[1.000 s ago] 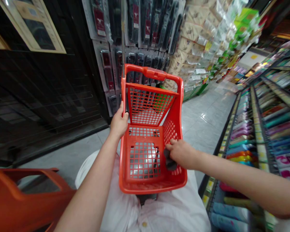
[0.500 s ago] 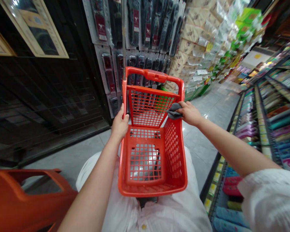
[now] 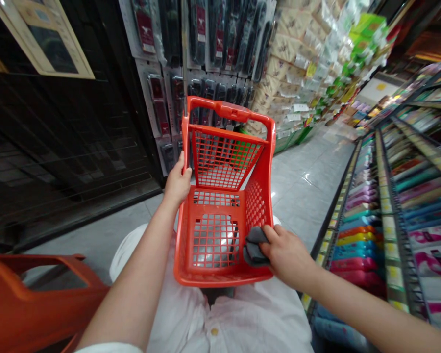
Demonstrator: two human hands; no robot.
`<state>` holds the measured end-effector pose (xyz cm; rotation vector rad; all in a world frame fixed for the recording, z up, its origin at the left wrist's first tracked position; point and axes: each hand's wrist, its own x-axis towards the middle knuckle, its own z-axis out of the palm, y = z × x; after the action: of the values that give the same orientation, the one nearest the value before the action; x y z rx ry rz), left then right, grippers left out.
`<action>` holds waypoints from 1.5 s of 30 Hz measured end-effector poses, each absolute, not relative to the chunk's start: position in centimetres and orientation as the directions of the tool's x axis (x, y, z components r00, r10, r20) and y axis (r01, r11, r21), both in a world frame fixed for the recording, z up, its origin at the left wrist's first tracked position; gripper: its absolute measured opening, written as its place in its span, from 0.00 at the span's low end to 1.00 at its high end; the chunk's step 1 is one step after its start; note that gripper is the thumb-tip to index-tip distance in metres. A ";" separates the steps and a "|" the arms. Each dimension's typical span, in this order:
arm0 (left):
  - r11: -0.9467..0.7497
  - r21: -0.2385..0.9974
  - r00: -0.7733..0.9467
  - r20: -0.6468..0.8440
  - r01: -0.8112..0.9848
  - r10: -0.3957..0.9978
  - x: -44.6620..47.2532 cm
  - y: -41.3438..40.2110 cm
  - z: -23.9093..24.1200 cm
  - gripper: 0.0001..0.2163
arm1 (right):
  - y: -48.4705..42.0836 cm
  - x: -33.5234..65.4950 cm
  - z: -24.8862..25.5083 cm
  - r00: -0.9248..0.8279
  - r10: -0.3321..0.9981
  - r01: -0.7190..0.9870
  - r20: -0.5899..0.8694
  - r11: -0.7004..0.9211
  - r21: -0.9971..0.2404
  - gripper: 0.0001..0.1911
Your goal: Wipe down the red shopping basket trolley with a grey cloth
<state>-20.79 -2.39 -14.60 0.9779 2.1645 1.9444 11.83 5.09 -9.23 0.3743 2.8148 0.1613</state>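
In front of my lap stands a red plastic shopping basket [image 3: 220, 276] with grid walls and a raised handle [image 3: 231, 112]. My left hand [image 3: 177, 182] is closed around its left rim, below the handle. At the right rim, near the front corner, my right hand [image 3: 284, 250] grips a folded dark grey cloth [image 3: 255, 246]. The cloth lies over the rim and against the inner side of the right wall. Some of my right fingertips are hidden behind the cloth and rim. Nothing lies inside the basket.
A rack of packaged dark goods [image 3: 209, 44] hangs behind the basket, beside cream-coloured packs [image 3: 279, 73]. Shelves of colourful folded packages [image 3: 360, 235] line the right. Another orange-red plastic basket or cart [image 3: 25, 304] stands at lower left. Grey tiles [image 3: 305, 171] cover the aisle floor.
My right hand has slid the cloth along the right rim, from near the handle toward the front corner close to me. My left hand keeps its grip. The view has shifted slightly.
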 end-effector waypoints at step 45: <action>0.055 0.928 -0.825 0.298 0.367 0.481 -20.4 -2.5 -15.6 0.29 | 21.1 -8.1 -9.5 -0.834 0.527 0.297 -0.161 0.677 0.674 0.16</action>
<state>-20.42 -2.48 -15.58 0.8936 2.2129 1.8998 -8.09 21.13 -9.53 0.6504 2.5482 0.9363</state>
